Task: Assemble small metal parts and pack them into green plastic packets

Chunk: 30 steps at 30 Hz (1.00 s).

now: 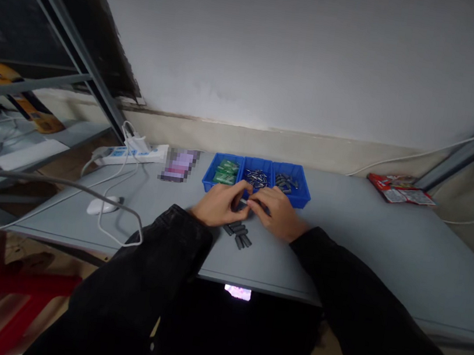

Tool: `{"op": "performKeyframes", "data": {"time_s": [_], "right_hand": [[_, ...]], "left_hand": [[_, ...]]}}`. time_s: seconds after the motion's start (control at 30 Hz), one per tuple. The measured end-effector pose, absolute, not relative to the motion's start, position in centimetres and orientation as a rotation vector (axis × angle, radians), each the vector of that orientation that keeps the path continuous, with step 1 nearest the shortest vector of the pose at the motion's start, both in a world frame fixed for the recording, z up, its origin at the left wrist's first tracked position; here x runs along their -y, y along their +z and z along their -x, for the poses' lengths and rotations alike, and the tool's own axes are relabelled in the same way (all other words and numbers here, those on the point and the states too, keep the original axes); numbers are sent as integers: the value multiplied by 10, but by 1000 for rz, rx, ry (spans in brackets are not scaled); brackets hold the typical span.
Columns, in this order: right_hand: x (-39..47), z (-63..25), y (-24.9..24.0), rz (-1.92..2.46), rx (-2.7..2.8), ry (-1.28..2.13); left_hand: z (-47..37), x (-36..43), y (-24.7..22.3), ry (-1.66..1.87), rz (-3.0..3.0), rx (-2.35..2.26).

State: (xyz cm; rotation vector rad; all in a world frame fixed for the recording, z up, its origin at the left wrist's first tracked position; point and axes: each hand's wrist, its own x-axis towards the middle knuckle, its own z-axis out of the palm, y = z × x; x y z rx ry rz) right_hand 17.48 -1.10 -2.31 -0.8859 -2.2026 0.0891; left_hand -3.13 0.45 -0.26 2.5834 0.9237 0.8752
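Observation:
My left hand [221, 203] and my right hand [278, 213] meet just in front of the blue bins, with fingertips pinched together. Between them shows a small pale, slim piece [243, 201], partly covered by the fingers; its kind is too small to make out. Under my hands lie several short dark grey cylinders [241, 236] on the grey table [260, 266]. Three joined blue bins [302, 197] stand behind: green packets [226, 171] fill the left one, shiny metal pins [257, 177] the middle one, and dark grey pieces [284, 182] the right one.
Left of the bins are a blurred-out phone-like item [180, 165], a white power strip [152, 155] with cables, and a white mouse [103, 206]. A red packet [400, 190] lies at the far right. A wall closes off the back; a red stool [27, 289] stands below left.

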Motion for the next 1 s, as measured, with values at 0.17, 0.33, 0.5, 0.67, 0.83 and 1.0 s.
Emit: {"op": "performKeyframes", "data": {"time_s": [0.17, 0.33, 0.5, 0.67, 0.83, 1.0], "right_hand": [[11, -173, -25, 824, 2145, 199], [9, -174, -25, 828, 2088, 231], [8, -175, -23, 857, 2007, 172], [10, -176, -21, 852, 1968, 119], [9, -177, -22, 838, 1984, 81], [5, -178, -27, 851, 1986, 83]], "left_hand": [[32, -6, -8, 903, -2580, -909], [32, -11, -11, 962, -2562, -896], [31, -12, -9, 1084, -2557, -853], [31, -12, -7, 1160, -2506, -876], [31, -11, -6, 1154, -2502, -876], [30, -11, -5, 1213, -2496, -851]]}}
